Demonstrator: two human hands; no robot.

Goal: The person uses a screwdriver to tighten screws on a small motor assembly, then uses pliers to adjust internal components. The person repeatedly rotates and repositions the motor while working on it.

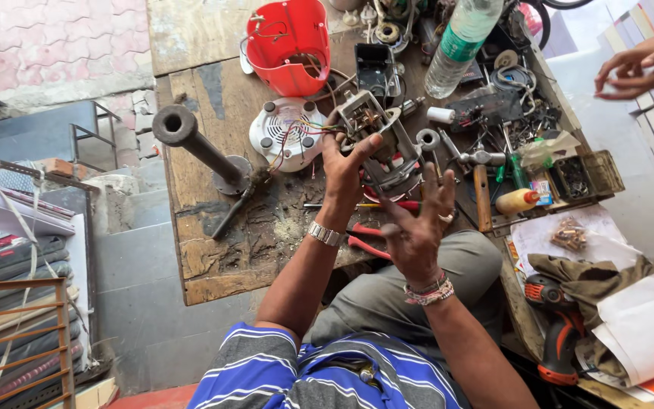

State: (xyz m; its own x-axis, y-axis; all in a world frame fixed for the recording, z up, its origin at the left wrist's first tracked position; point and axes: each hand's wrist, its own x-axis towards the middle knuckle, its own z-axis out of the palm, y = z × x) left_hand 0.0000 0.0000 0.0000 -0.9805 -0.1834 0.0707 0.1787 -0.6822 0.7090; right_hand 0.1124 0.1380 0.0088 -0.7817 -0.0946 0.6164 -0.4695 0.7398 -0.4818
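Note:
My left hand (344, 168) grips a grey metal motor assembly (381, 140) and holds it up above the wooden workbench (206, 182). Coloured wires run from the assembly to a white round base (288, 135) lying on the bench. My right hand (418, 223) is just below and right of the assembly, fingers spread, palm up, holding nothing. Red-handled pliers (365, 241) lie on the bench beneath my hands. A red plastic housing (288, 47) stands behind the white base.
A metal pipe on a flange (194, 144) is fixed at the bench's left. A plastic bottle (459, 42), tools, screwdrivers and a parts box (588, 174) crowd the right. A cordless drill (558, 326) lies at lower right. Another person's hand (645, 68) reaches in at upper right.

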